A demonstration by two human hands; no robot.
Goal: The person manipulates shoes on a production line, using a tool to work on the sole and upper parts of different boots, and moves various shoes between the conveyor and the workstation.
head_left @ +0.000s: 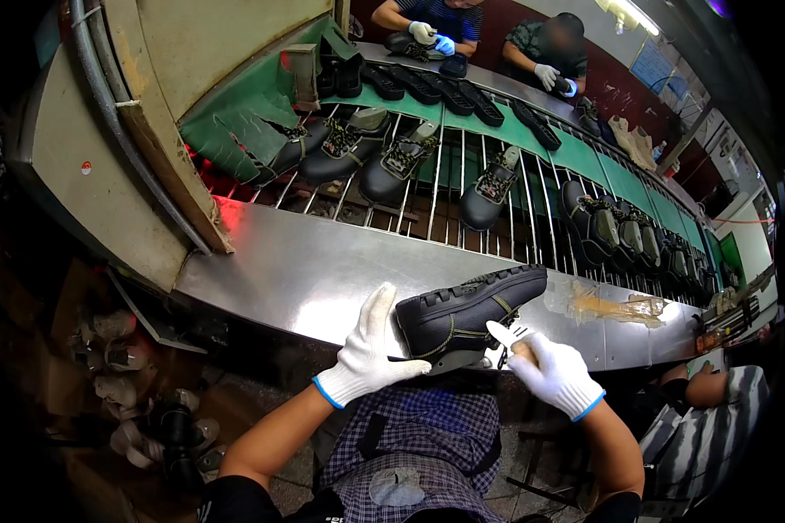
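A black lace-up work shoe [462, 314] lies on its side at the near edge of a steel ledge [305, 270]. My left hand [368, 349], in a white knit glove, grips its heel end from the left. My right hand [549, 370], also gloved, is closed around a small tool with a light tip [504, 333] that touches the shoe near its laces.
Beyond the ledge, a wire-rod conveyor [445, 192] carries several black shoes, with a green belt [584, 157] of black soles behind it. Two gloved people [488, 39] work at the far side. A person in a striped top [715, 427] sits at my right. Yellowish residue [619, 307] smears the ledge.
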